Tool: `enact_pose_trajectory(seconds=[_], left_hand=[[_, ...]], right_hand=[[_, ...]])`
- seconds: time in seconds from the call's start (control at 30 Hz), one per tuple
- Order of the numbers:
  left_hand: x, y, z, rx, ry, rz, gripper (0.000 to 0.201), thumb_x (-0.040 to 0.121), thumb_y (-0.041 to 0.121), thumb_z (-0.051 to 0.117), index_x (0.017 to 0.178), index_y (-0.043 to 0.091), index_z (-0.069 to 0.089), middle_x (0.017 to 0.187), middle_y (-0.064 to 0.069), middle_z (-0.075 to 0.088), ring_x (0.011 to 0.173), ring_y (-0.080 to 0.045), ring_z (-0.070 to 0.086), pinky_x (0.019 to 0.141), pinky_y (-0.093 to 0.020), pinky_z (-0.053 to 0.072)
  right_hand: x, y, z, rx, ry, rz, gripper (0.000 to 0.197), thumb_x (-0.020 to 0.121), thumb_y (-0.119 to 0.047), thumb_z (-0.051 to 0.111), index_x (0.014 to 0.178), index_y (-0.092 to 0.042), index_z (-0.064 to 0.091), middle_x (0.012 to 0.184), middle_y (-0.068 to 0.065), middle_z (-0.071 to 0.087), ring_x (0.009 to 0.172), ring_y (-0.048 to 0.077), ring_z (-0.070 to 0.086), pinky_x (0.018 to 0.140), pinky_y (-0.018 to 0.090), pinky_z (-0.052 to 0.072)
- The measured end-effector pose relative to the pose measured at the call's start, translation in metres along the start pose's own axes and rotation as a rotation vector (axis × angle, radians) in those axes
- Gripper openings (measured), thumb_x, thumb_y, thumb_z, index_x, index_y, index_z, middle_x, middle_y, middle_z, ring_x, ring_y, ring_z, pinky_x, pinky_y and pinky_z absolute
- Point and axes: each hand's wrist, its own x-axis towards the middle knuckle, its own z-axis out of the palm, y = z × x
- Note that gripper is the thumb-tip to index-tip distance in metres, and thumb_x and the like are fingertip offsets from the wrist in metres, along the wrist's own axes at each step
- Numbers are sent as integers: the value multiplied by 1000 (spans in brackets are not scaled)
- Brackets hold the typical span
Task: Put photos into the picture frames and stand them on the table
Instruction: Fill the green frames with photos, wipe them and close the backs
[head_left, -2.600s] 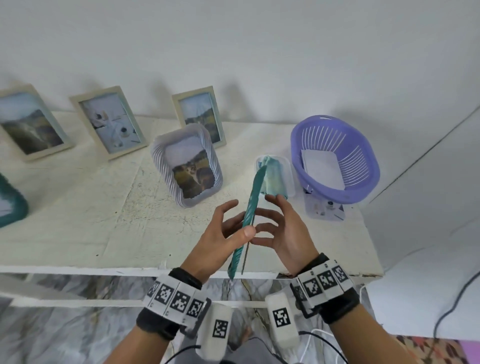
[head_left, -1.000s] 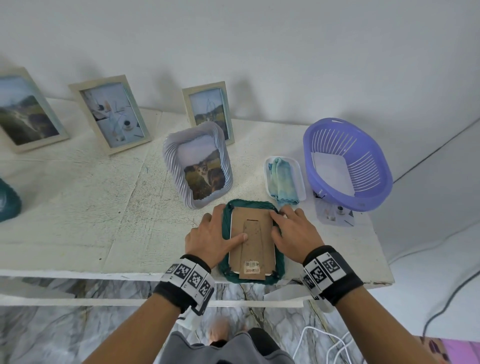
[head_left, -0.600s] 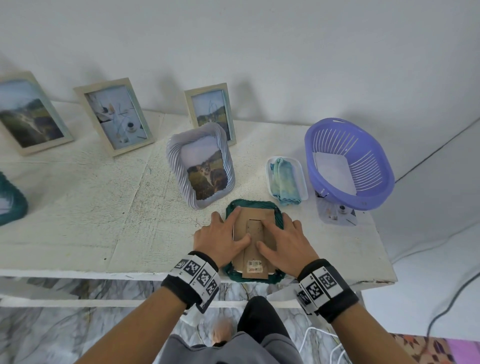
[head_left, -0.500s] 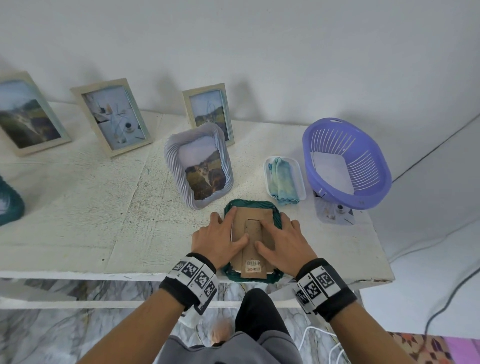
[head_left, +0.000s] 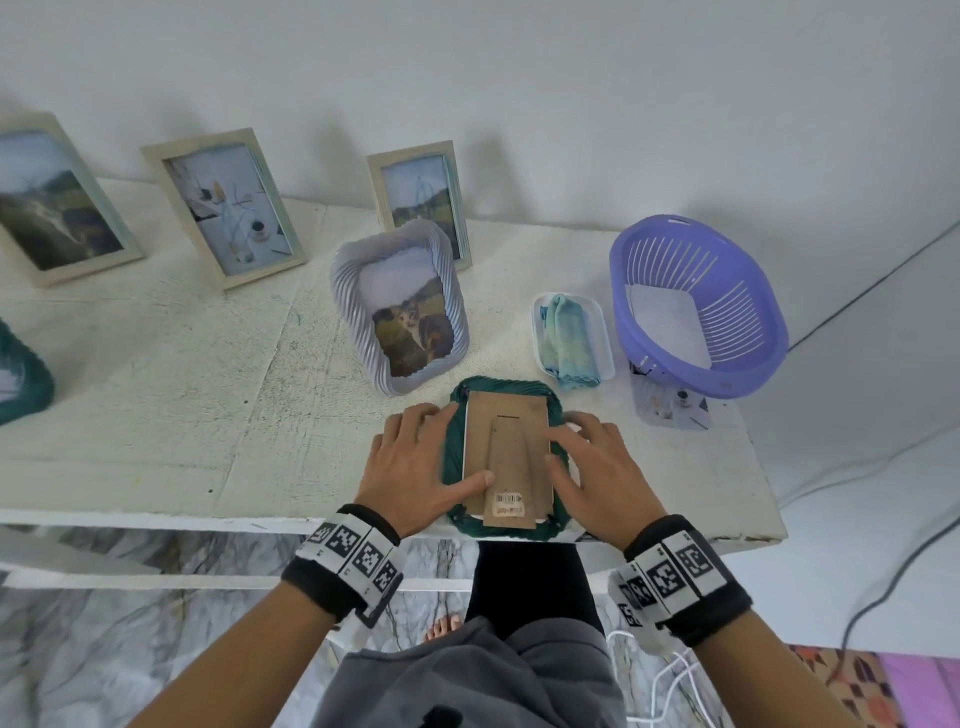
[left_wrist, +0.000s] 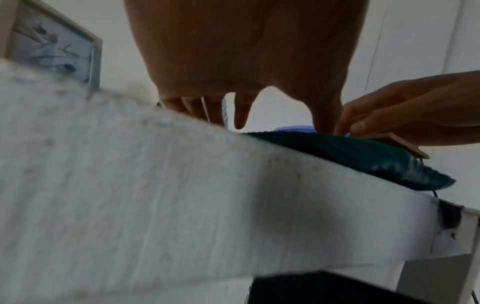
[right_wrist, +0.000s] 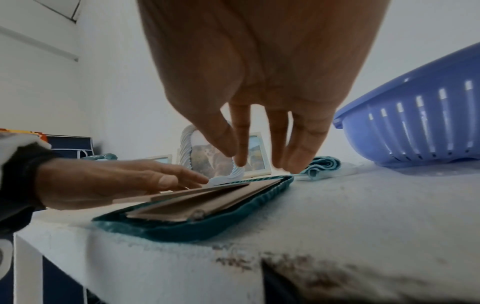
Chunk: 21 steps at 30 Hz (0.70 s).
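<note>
no words or numbers can be read; a barcode sticker (head_left: 508, 499) sits on the cardboard backing (head_left: 506, 447) of the teal frame (head_left: 453, 452), its print too small.

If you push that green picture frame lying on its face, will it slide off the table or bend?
The green frame probably stays stiff: its ribbed border looks like hard moulded plastic. It lies flat, so it should slide, not tip. Its near end overhangs the table edge, so a push towards the person might drop it.
</note>
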Motion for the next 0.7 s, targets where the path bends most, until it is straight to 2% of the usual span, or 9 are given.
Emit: enact_pose_trajectory(seconds=[0.07, 0.1, 0.17, 0.23, 0.3, 0.4, 0.57, 0.7], left_hand=[[-4, -4, 5, -27, -15, 12, 111, 63, 95, 31, 151, 28, 27, 153, -1, 28, 140, -21, 23, 113, -43, 26], [-5, -6, 8, -36, -19, 14, 114, 62, 97, 28, 152, 27, 26, 156, -1, 25, 144, -21, 19, 116, -43, 21], [-6, -6, 14, -36, -7, 13, 114, 63, 97, 28, 153, 26, 25, 159, -3, 23, 147, -22, 15, 118, -43, 15], [-6, -6, 16, -27, 10, 12, 111, 65, 93, 34, 153, 25, 25, 159, -4, 24, 148, -23, 15, 119, -42, 12], [-6, -6, 17, -19, 15, 10, 110, 66, 91, 36, 153, 25, 25, 159, -4, 24, 149, -23, 14, 120, -41, 10], [-7, -8, 17, 1, 18, 13, 109, 67, 91, 35, 154, 26, 24, 160, -3, 23, 149, -22, 13, 120, -39, 8], [-8, -7, 16, 7, 17, 17, 109, 67, 91, 34, 154, 25, 24, 160, -3, 23, 148, -21, 13, 120, -39, 8], [-8, -6, 15, 5, 17, 15, 109, 67, 91, 34, 153, 25, 25, 160, -3, 23, 148, -21, 13, 120, -39, 8]], right_hand=[[-11, 9, -1, 48, -39, -112, 24, 93, -15, 46, 109, -15, 64, 118, 6, 60, 102, 28, 50, 88, 37, 46], [-16, 12, -1, 51, -81, -155, 27, 90, -13, 44, 107, -15, 65, 116, 6, 63, 101, 28, 51, 88, 37, 47], [-24, 16, -2, 30, -145, -199, 34, 86, -12, 42, 106, -19, 69, 126, 8, 61, 108, 30, 50, 92, 33, 44], [-29, 19, -1, 11, -184, -217, 40, 83, -11, 42, 105, -26, 72, 136, 11, 55, 115, 32, 47, 95, 36, 42], [-30, 21, 1, -13, -209, -232, 43, 83, -14, 38, 104, -29, 72, 138, 13, 53, 116, 33, 47, 93, 40, 47], [-29, 23, 2, -38, -207, -250, 43, 81, -20, 34, 96, -28, 73, 132, 14, 58, 106, 34, 51, 87, 41, 51], [-22, 21, 6, -71, -160, -279, 42, 81, -21, 30, 85, -20, 72, 121, 15, 61, 100, 34, 51, 84, 39, 51], [-20, 19, 12, -49, -115, -248, 37, 83, -24, 30, 73, -14, 65, 114, 12, 61, 98, 32, 50, 78, 41, 53]])
